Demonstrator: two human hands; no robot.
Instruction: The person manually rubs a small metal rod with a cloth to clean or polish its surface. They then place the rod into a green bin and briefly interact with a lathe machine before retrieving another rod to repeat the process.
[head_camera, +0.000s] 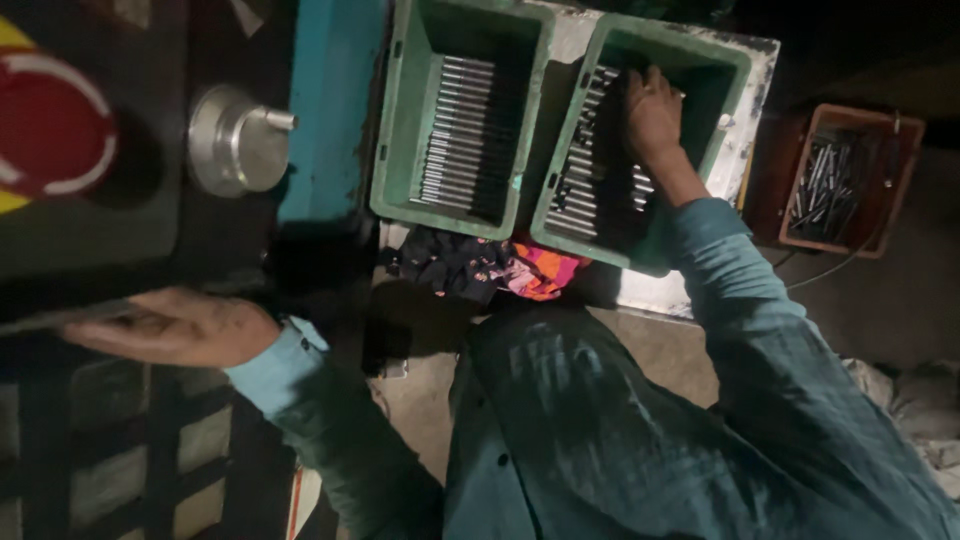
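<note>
Two hands apart, right one in a crate of rods

My right hand is down inside the right green crate, fingers curled onto the metal rods lying in a row there. I can't tell whether it pinches one rod or just rests on them; the fingertips are too dark. My left hand is well apart, out at the left, lying flat with fingers stretched together toward the frame edge over a dark machine front; it grips nothing that I can see.

Just beside the right crate stands a second green crate, also with a row of rods. Below both, a bunched cloth, dark with orange and pink. Far right, a brown box holds loose dark rods, jumbled. Upper left, a round metal knob next to a big red button, with a blue panel between knob and crates. My teal sleeves fill the bottom.
</note>
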